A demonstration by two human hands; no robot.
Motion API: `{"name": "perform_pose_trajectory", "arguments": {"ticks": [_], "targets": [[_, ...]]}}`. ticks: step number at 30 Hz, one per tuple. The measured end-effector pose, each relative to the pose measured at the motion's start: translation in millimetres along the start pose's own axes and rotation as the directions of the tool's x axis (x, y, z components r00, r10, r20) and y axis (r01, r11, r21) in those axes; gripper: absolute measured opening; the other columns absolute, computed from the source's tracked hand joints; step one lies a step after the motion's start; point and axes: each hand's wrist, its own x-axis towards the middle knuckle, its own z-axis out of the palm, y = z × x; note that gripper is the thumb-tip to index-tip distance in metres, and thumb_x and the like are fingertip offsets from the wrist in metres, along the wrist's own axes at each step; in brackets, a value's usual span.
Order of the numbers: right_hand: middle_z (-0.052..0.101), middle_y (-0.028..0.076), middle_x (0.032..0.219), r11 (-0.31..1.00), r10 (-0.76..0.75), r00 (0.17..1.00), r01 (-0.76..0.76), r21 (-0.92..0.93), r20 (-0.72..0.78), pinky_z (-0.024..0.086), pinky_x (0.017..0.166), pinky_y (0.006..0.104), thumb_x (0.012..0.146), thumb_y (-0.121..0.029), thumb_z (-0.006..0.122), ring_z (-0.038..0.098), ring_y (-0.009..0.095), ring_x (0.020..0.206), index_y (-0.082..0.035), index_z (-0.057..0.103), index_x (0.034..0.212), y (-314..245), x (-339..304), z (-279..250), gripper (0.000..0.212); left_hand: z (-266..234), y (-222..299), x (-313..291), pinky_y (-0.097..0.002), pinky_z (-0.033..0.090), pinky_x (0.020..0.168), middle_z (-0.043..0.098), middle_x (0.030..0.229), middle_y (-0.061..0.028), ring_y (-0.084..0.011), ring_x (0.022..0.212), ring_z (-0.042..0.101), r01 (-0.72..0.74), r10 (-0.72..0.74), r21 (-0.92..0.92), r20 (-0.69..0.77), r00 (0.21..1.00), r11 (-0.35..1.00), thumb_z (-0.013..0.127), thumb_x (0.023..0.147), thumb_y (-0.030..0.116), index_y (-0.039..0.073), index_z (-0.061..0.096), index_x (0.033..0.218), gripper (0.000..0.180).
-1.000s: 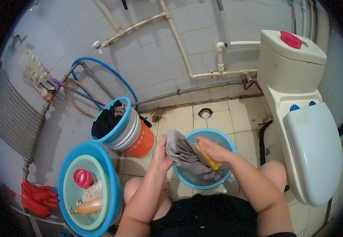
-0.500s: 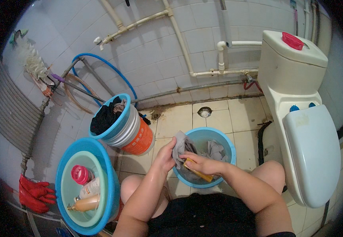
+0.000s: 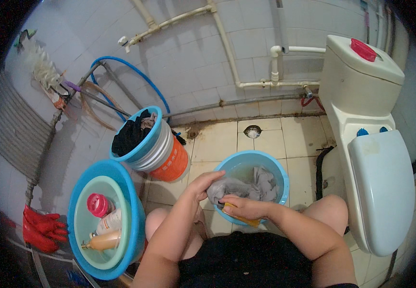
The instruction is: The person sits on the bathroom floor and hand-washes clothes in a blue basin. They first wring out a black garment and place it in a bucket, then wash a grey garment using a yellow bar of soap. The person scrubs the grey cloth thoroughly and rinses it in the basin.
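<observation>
A blue basin (image 3: pixel 281 174) with cloudy water stands on the floor in front of my knees. Wet grey cloth (image 3: pixel 265 185) trails in it and bunches up over its near left side. My left hand (image 3: pixel 206 184) grips the bunched cloth at the basin's left rim, fingers along its top. In my right hand (image 3: pixel 246 208) is a long yellow bar (image 3: pixel 247 220), held low against the cloth near the front rim. Whether the bar is soap or a brush back, I cannot make out; my fingers cover part of it.
Left of me, a large blue tub (image 3: pixel 138 211) holds a pale green basin (image 3: pixel 79 218) with bottles and a pink jar. Behind it, a bucket (image 3: pixel 169 161) carries a blue basin of dark clothes (image 3: pixel 131 137). A toilet (image 3: pixel 380 192) stands right; a floor drain (image 3: pixel 252 132) lies beyond.
The cloth has been lowered from a raised bunch to lie lower across the basin. My right hand and the yellow bar have moved slightly down the cloth. The view has shifted slightly.
</observation>
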Motion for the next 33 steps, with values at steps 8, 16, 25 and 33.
{"name": "perform_pose_trajectory", "arguments": {"ticks": [8, 16, 25, 33], "targets": [[0.039, 0.021, 0.122, 0.994, 0.003, 0.993, 0.01, -0.108, 0.115, 0.03, 0.1, 0.0364, 0.092, -0.039, 0.039, 0.039, 0.034, 0.117, 0.002, 0.041, 0.12, 19.9, -0.8, 12.1, 0.05, -16.2, -45.8, 24.6, -0.0326, 0.052, 0.075, 0.061, 0.099, -0.012, -0.021, 0.086, 0.061, 0.173, -0.186, 0.117, 0.119, 0.975, 0.978, 0.061, 0.082, 0.017, -0.002, 0.054, 0.108, 0.033], [0.044, 0.019, 0.119, 0.983, 0.024, 0.997, -0.009, -0.185, 0.076, 0.033, 0.096, 0.0426, 0.09, -0.04, 0.042, 0.042, 0.038, 0.113, 0.0, 0.046, 0.111, 21.3, -4.3, 16.4, 0.045, -8.0, -45.7, 23.4, -0.034, 0.051, 0.076, 0.061, 0.096, -0.0102, -0.0204, 0.086, 0.06, 0.19, -0.206, 0.133, 0.126, 0.97, 0.973, 0.053, 0.086, 0.019, 0.001, 0.055, 0.106, 0.026], [0.037, 0.02, 0.128, 0.928, 0.1, 0.952, -0.194, -0.319, -0.289, 0.03, 0.098, 0.0401, 0.087, -0.029, 0.051, 0.04, 0.035, 0.113, -0.003, 0.037, 0.129, -13.4, -13.3, -15.9, 0.051, -3.9, -31.0, 15.7, -0.0417, 0.044, 0.09, 0.055, 0.113, -0.0121, -0.0256, 0.102, 0.055, -0.215, 0.279, -0.421, 0.095, 0.956, 0.881, 0.046, 0.091, 0.026, 0.006, 0.045, 0.118, 0.033], [0.034, 0.02, 0.131, 0.642, -0.342, 0.699, -0.314, -0.699, -0.628, 0.034, 0.09, 0.048, 0.079, -0.026, 0.059, 0.039, 0.036, 0.114, -0.016, 0.04, 0.131, -36.1, 12.4, -16.0, 0.057, 61.8, -46.0, 1.2, -0.0389, 0.038, 0.098, 0.047, 0.124, -0.0118, -0.0253, 0.116, 0.045, -0.169, 0.283, -0.67, 0.063, 0.957, 0.723, 0.031, 0.095, 0.025, 0.006, 0.041, 0.124, 0.036]]}}
